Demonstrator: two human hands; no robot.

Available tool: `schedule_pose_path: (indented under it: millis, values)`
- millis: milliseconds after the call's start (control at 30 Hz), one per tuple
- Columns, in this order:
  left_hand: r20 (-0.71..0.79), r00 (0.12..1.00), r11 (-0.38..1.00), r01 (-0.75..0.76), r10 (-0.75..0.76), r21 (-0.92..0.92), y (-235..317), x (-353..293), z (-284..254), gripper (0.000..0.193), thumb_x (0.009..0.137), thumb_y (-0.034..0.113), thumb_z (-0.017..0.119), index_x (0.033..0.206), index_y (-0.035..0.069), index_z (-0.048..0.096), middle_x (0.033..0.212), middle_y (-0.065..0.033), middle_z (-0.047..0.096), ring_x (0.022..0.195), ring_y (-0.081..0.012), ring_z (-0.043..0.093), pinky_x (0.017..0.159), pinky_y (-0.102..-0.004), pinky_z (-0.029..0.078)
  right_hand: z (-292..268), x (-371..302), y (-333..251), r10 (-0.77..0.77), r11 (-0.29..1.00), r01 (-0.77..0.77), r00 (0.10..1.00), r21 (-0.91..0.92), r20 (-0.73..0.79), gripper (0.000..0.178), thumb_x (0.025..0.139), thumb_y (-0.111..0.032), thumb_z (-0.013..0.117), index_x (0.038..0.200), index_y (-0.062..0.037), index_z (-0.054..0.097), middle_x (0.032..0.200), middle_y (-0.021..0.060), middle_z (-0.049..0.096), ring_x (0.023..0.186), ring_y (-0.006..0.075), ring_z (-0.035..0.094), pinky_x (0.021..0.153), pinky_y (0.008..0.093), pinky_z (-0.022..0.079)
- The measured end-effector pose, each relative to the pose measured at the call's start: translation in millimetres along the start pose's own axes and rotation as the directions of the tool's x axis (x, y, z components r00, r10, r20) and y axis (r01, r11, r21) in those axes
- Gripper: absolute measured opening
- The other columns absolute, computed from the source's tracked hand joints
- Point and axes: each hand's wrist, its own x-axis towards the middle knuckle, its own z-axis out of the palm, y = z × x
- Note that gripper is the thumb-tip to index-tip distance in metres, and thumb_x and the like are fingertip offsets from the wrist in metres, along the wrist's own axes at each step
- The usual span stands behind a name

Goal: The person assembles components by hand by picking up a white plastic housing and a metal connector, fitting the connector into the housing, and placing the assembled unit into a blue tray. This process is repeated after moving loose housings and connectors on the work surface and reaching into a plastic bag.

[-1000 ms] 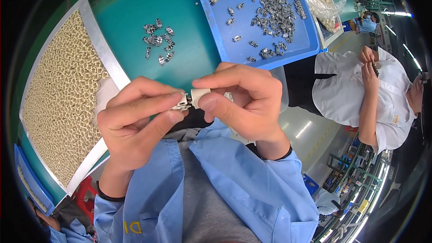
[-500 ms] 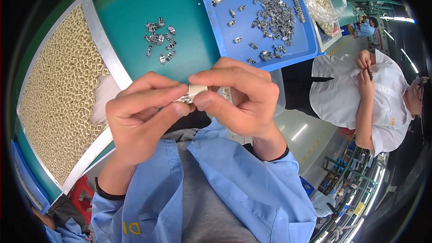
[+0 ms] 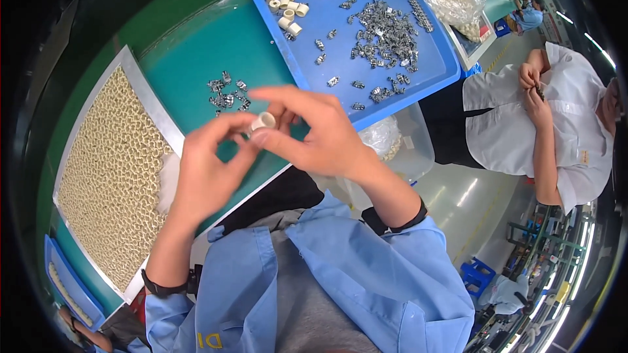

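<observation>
Head view: left hand (image 3: 210, 171) and right hand (image 3: 313, 136) both pinch one small cream plastic sleeve (image 3: 263, 121) between fingertips, held above the green worktop (image 3: 190, 52) near its front edge. Loose metal clips (image 3: 226, 93) lie just behind. Blue tray (image 3: 418, 72) at right, metal tray of cream sleeves (image 3: 108, 170) at left.

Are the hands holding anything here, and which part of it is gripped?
Yes. A small cream plastic ring is pinched between the right hand and left hand, fingers on its outer wall, one open end showing. Anything else between the fingers cannot be told.
</observation>
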Motion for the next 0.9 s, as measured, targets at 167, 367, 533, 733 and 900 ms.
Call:
schedule_pose_path:
  millis: [167,367,533,733,900]
  values:
    - [0.011,0.994,0.965,0.107,-0.107,-0.239,-3.6,63.4,-21.0,0.022,0.086,0.001,0.077,0.107,0.001,0.070,0.097,-0.0025,0.067,0.086,-0.0072,0.057,0.077,-0.0240,0.050,-51.6,30.3,35.2,0.070,0.994,-0.075,0.995,-0.075,-0.072,0.025,0.095,-0.014,0.069,0.115,-0.0006,0.072,0.084,0.0083,0.070,0.070,0.0163,0.066,0.069,0.0305,0.053]
    - [-0.033,0.999,0.988,-0.001,0.006,0.157,-25.3,200.7,-67.5,0.023,0.087,0.011,0.077,0.107,0.000,0.071,0.091,0.0011,0.065,0.086,-0.0064,0.058,0.080,-0.0235,0.049,-119.8,74.6,110.5,-0.039,0.758,-0.011,0.997,-0.653,-0.061,0.024,0.092,-0.020,0.068,0.110,-0.0054,0.074,0.091,0.0120,0.067,0.078,0.0298,0.066,0.073,0.0404,0.054]
    - [-0.050,0.996,0.937,-0.054,0.076,0.345,-70.3,317.3,-62.2,0.027,0.086,0.014,0.078,0.109,0.001,0.073,0.093,-0.0033,0.070,0.086,-0.0116,0.063,0.082,-0.0278,0.051,-121.3,76.4,110.4,-0.018,0.688,0.085,0.995,-0.721,0.100,0.021,0.089,-0.020,0.070,0.105,-0.0074,0.074,0.095,0.0099,0.064,0.093,0.0301,0.063,0.083,0.0435,0.049]
    - [-0.034,0.993,0.874,-0.082,0.112,0.479,-111.2,375.5,-24.5,0.028,0.082,0.021,0.081,0.104,0.004,0.075,0.087,-0.0074,0.071,0.080,-0.0186,0.066,0.079,-0.0332,0.053,-105.3,76.7,112.9,0.002,0.701,0.079,0.994,-0.709,0.112,0.018,0.086,-0.019,0.072,0.102,-0.0093,0.074,0.099,0.0081,0.062,0.101,0.0261,0.060,0.089,0.0418,0.043]
    - [-0.048,0.991,0.860,-0.085,0.126,0.503,-114.0,382.3,-17.5,0.024,0.086,0.022,0.079,0.099,0.003,0.073,0.079,-0.0028,0.068,0.072,-0.0114,0.061,0.071,-0.0297,0.050,-116.6,69.1,104.8,-0.060,0.720,0.096,0.995,-0.687,0.076,0.015,0.086,-0.015,0.071,0.099,-0.0078,0.073,0.102,0.0094,0.062,0.097,0.0287,0.061,0.087,0.0432,0.046]
